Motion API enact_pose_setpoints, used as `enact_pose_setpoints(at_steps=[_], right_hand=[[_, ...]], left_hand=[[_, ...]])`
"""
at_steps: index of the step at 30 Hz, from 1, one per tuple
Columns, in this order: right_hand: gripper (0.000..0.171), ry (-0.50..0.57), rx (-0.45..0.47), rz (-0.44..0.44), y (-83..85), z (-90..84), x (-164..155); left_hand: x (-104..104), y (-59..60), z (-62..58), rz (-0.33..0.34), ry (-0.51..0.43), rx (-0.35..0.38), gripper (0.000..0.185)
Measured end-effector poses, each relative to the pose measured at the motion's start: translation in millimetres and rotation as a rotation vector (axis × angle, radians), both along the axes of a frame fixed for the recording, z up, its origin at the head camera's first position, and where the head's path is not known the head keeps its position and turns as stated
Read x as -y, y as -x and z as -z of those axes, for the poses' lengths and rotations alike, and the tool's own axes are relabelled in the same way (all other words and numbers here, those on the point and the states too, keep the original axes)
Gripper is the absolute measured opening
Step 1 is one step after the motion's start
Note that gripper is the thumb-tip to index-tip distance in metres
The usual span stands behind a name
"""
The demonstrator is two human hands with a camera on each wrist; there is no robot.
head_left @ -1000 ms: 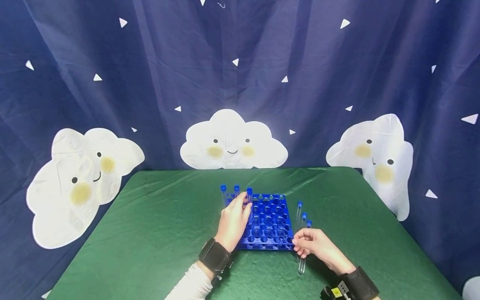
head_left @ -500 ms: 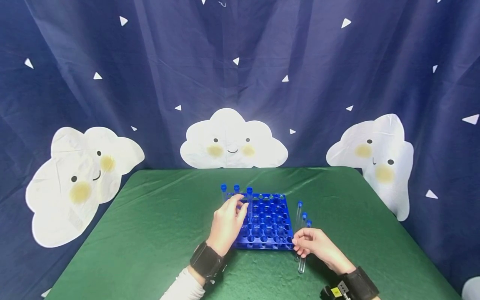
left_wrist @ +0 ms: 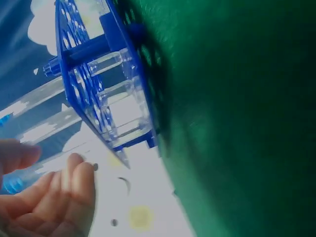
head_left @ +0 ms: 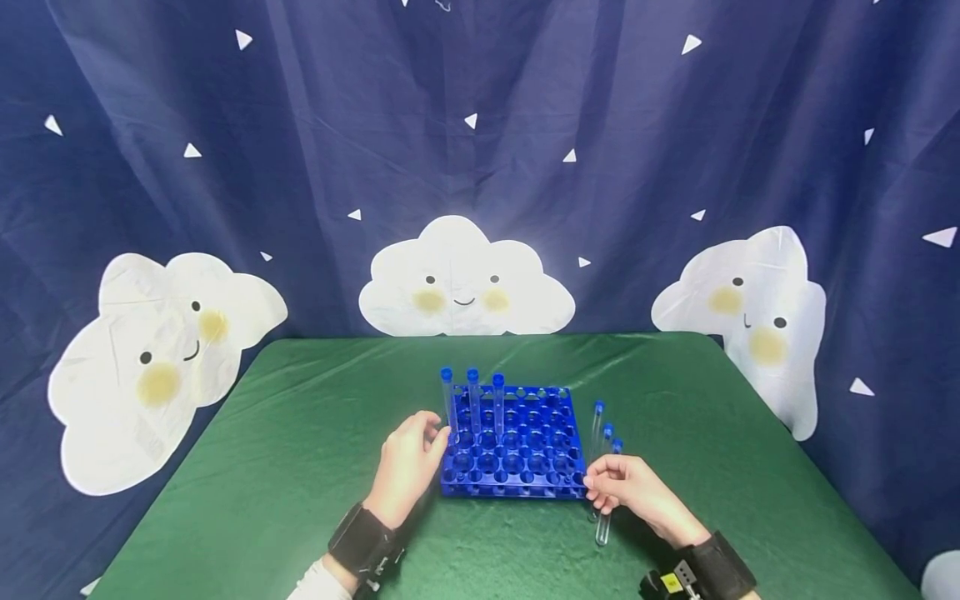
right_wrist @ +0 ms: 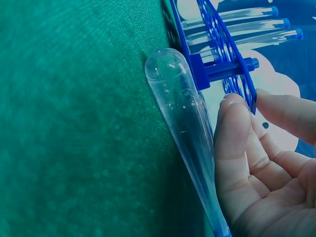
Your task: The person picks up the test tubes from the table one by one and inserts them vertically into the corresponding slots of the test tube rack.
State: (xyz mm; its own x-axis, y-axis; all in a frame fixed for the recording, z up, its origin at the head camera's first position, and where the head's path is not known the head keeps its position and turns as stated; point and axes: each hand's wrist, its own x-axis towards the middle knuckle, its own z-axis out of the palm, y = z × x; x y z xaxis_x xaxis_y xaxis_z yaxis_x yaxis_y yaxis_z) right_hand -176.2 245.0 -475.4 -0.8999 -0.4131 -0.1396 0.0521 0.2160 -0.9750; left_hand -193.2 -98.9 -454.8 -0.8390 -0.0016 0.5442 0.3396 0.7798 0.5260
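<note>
A blue test tube rack stands on the green table. Three clear test tubes with blue caps are upright in it: one at the left edge, then a second and a third. My left hand, fingers loosely bent and holding nothing, is just left of the rack. At the rack's front right corner, my right hand pinches the top plate between thumb and fingers. Three more capped tubes lie right of the rack, partly hidden by that hand in the head view.
The green table extends around the rack. A dark blue curtain with white clouds and triangles hangs behind it. Black straps with small devices sit on both wrists.
My left hand has withdrawn from the third tube in the rack, moving left and toward me past the rack's left edge. The right hand stays at the rack's corner.
</note>
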Motion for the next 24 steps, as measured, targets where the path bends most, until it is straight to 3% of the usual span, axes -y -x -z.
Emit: enact_pose_setpoints(at_steps=[2,4,8,12,16,24], right_hand=[[0.033,0.0,0.002,-0.002,0.4,-0.1,0],[0.033,-0.003,0.004,-0.003,0.9,0.6,0],[0.033,-0.011,0.009,0.001,1.4,2.1,0],[0.033,-0.013,0.012,-0.001,1.0,1.6,0],[0.032,-0.02,0.016,0.007,0.2,0.6,0],[0.033,-0.029,0.013,0.017,0.0,1.3,0]], left_hand=[[6,-0.1,3.8,0.019,-0.034,0.119,0.019],[11,0.1,7.8,0.061,-0.127,0.273,0.023],[17,0.9,16.6,0.158,-0.428,0.574,0.03],[22,2.0,23.9,0.256,-0.69,0.773,0.036],[26,3.7,31.2,0.357,-0.823,0.873,0.038],[30,8.5,47.7,0.45,-0.892,0.897,0.026]])
